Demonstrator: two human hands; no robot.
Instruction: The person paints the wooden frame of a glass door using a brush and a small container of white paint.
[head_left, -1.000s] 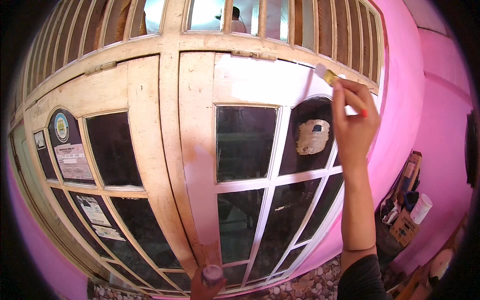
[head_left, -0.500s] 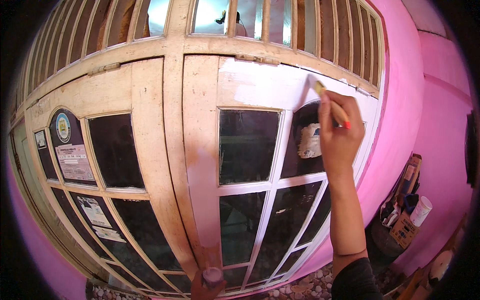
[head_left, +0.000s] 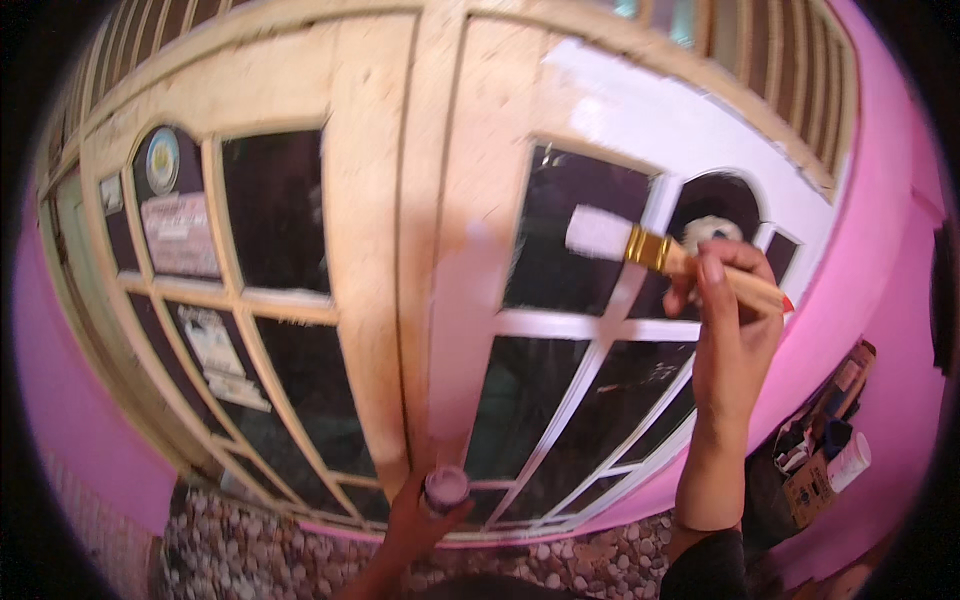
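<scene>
Brush [head_left: 648, 248] just came off the top rail [head_left: 665, 118] and dropped down in front of the upper pane [head_left: 555, 275], bristles pointing left, so it looks like no paint's going on the wood right now. Right hand [head_left: 730, 315] has its fingers wrapped round the wooden handle. Left hand [head_left: 412, 522] is still gripping the cup [head_left: 446, 487] low by the door, well apart from the brush, and the rail's white coat stops short of its left end.
</scene>
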